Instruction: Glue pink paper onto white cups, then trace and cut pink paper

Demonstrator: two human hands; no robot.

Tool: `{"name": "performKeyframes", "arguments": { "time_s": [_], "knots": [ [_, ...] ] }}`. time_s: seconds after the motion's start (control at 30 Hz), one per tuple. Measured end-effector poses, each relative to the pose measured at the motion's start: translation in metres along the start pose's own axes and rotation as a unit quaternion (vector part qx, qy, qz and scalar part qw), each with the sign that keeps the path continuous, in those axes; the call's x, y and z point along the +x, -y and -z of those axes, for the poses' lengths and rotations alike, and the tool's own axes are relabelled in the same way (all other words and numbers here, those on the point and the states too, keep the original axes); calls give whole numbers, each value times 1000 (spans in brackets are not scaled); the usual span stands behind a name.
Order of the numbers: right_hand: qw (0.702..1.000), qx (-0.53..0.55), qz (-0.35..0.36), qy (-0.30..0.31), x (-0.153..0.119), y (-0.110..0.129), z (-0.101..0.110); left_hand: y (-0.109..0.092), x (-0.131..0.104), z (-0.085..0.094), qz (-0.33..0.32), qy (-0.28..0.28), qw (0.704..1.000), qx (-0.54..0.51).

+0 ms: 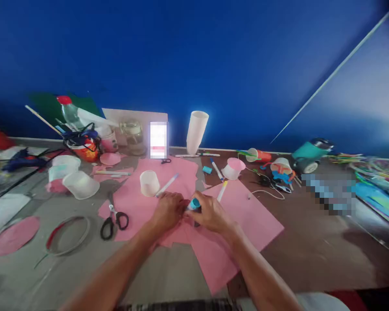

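Note:
Both hands meet over pink paper on the table. In my right hand is a glue stick with a turquoise end, gripped between thumb and fingers and tilted over the paper. My left hand is closed beside it, its curled fingers on a piece of pink paper; the fingertips are partly hidden. Beneath them lies a large pink sheet, overlapped on the right by another pink sheet. A turquoise cap rests beyond my right hand. A white cup and a marker stand and lie beyond my left hand.
Scissors and a tape ring lie at left, near tipped white cups. A tall white paper roll and a glass jar stand by the blue wall. Right are a pink-topped cup and a teal tumbler.

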State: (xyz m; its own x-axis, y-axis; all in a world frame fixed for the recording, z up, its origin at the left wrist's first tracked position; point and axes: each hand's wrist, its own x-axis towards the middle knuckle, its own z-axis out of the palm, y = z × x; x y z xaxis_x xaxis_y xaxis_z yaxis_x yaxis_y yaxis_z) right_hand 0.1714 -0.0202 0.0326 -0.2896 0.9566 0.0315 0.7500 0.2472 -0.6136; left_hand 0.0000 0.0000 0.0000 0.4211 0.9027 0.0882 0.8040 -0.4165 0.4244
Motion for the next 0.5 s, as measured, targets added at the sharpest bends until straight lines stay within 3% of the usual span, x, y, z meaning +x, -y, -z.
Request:
{"name": "performKeyframes", "arguments": {
  "time_s": [0.13, 0.27, 0.5],
  "knots": [
    [1000, 5, 26, 14, -4, -2, 4, 0, 3, 1, -3, 2, 1000, -4],
    [991, 45, 106, 68, -8, -3, 9, 0, 3, 1, 2, 9, 1000, 2],
    [959, 172, 148, 172, -6, -10, 17, -1, 3, 1, 7, 24, 999, 30]
  ]
}}
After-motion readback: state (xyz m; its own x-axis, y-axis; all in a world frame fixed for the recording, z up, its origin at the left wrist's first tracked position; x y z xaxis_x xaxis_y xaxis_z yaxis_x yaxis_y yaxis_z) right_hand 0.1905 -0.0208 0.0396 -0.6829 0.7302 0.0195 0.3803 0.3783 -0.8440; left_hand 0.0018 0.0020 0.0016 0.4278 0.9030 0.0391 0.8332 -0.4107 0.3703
